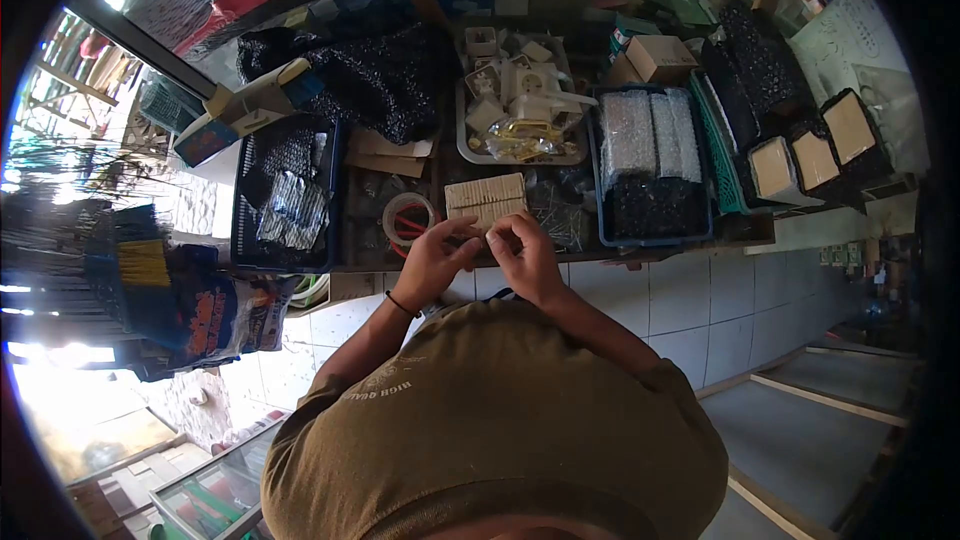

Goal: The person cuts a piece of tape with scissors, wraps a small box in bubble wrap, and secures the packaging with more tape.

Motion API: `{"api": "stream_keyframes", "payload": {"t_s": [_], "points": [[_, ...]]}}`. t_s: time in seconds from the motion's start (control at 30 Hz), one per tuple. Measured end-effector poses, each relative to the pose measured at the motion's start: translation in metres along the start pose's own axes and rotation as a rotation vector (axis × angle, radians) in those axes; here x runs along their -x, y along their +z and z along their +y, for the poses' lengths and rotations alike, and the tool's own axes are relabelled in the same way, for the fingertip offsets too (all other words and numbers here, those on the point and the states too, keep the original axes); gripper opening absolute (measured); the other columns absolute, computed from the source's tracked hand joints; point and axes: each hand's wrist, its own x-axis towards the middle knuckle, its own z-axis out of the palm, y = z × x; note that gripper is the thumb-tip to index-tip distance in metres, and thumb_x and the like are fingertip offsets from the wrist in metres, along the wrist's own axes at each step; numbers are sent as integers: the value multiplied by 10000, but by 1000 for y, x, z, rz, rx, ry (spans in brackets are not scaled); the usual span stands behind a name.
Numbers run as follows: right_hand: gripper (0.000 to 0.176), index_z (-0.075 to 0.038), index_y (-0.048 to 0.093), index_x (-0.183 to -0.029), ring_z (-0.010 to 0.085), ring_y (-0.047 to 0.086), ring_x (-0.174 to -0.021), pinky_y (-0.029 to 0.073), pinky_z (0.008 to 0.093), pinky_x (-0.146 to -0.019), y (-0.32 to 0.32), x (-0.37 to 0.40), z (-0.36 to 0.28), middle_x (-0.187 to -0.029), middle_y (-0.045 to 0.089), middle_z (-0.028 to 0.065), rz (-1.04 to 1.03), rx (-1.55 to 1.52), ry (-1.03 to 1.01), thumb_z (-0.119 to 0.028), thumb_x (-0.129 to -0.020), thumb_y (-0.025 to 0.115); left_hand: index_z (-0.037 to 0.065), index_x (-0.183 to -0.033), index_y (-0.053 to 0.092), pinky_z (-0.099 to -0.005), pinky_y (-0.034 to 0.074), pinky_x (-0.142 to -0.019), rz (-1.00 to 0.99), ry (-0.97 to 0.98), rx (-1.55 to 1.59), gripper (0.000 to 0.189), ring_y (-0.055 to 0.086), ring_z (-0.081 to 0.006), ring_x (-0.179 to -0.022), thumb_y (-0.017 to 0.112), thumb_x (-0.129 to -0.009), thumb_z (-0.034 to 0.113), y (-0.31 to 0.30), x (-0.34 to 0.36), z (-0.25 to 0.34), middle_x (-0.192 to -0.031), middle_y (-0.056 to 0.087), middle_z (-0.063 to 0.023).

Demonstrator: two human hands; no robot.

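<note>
A beige block with ridged rows (485,195) lies at the table's front, right before my hands. My left hand (432,262) is at its lower left, thumb and fingers curved and apart, with nothing visible in them. At the block's lower right edge, my right hand (526,258) has its thumb and forefinger pinched together; whatever may be between them is too small to make out. A roll of tape (408,202) lies left of the block, with red-handled pieces beside it.
Behind the block stands a tray (466,140) of white sockets and yellow bagged parts. A blue basket (603,210) of bubble-wrapped packs is at right, another basket (240,230) at left. Black bubble wrap (385,80) lies behind. Boxes wrapped in black (815,160) stand far right.
</note>
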Motion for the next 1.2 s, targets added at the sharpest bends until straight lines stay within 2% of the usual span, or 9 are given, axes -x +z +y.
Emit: {"api": "stream_keyframes", "payload": {"t_s": [0.17,0.2,0.23,0.33,0.63,0.8,0.93,1.13,1.2], "points": [[110,-21,534,-836,229,555,-654,447,316,-582,-17,0,2,-790,520,107,-258,56,-55,-115,-801,579,-9,-1060,580,-228,464,-660,-25,107,-26,288,562,-88,-757,633,-800,105,8,3,19,-941,610,-57],[122,-22,533,-835,246,560,-661,450,332,-589,-20,0,2,-797,523,113,-322,66,-29,-121,-788,588,-2,-993,609,-230,461,-659,-12,137,-219,232,568,-89,-754,641,-788,101,8,3,25,-914,620,-59],[122,-22,533,-835,246,560,-661,450,332,-589,-22,1,4,-797,523,113,-322,63,-32,-121,-788,588,4,-927,637,-231,459,-658,1,168,-413,177,574,-90,-751,649,-777,98,9,3,27,-888,630,-61],[153,-26,543,-830,264,569,-674,454,355,-595,-29,1,10,-811,534,116,-351,217,-161,-146,-763,608,19,-854,649,-235,454,-648,3,128,-390,121,580,-85,-739,660,-757,90,15,3,20,-820,636,-55],[187,-13,566,-801,249,582,-649,461,333,-581,-54,5,20,-769,552,113,-377,177,7,-173,-747,647,6,-800,619,-254,457,-601,114,195,-353,79,593,-115,-681,646,-755,65,48,-1,13,-778,635,-55],[194,-28,580,-833,99,546,-625,446,252,-571,-73,-2,29,-741,583,35,-462,-42,222,-195,-777,660,12,-812,598,-236,447,-582,173,192,-227,58,560,-85,-668,623,-771,46,63,-2,13,-770,611,-30],[254,-12,587,-836,137,556,-636,456,281,-590,-84,-6,34,-737,582,64,-512,41,221,-232,-753,683,-8,-863,585,-213,457,-621,316,108,55,89,571,-79,-723,603,-815,65,62,-6,8,-798,623,-31],[300,-33,561,-992,89,552,-713,442,233,-620,-74,2,52,-842,574,20,-419,-442,339,-248,-800,646,-3,-982,560,-212,465,-620,321,76,275,181,582,-92,-750,581,-850,119,74,-5,2,-847,614,-40],[310,-42,544,-1030,79,547,-734,434,218,-619,-72,1,46,-905,564,7,-362,-637,521,-255,-822,629,-1,-1023,551,-214,468,-624,327,56,343,215,587,-97,-759,571,-859,135,80,-4,-1,-866,614,-46]]}}
